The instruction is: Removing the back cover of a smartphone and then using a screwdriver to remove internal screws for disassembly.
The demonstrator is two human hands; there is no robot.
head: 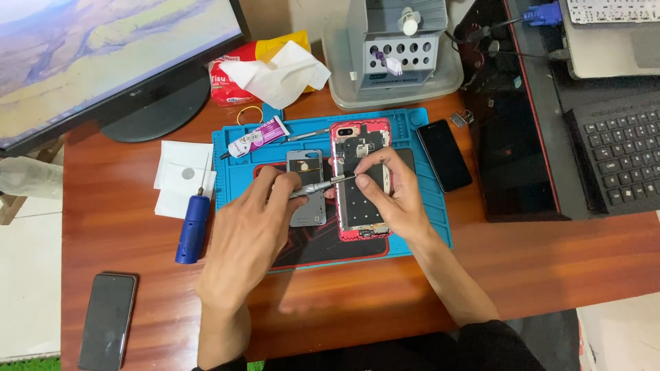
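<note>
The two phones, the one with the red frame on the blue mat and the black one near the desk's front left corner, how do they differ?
The red-framed phone lies opened, insides showing; the black phone is closed, its dark face up. The first is on the blue mat under the right hand; the second lies untouched on bare wood. Both lie flat.

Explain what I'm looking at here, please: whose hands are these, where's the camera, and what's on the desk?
One picture, from a camera on the person's head, looking down at a wooden desk. No machine: two bare hands. The left hand holds a thin metal tool, its tip on an opened red phone lying on a blue mat. The right hand rests fingertips on that phone. Beside it lies a grey phone part and a glue tube. Off the mat: a blue screwdriver, a black phone, another phone near the desk's front-left corner, tissues, a monitor and a laptop.
</note>
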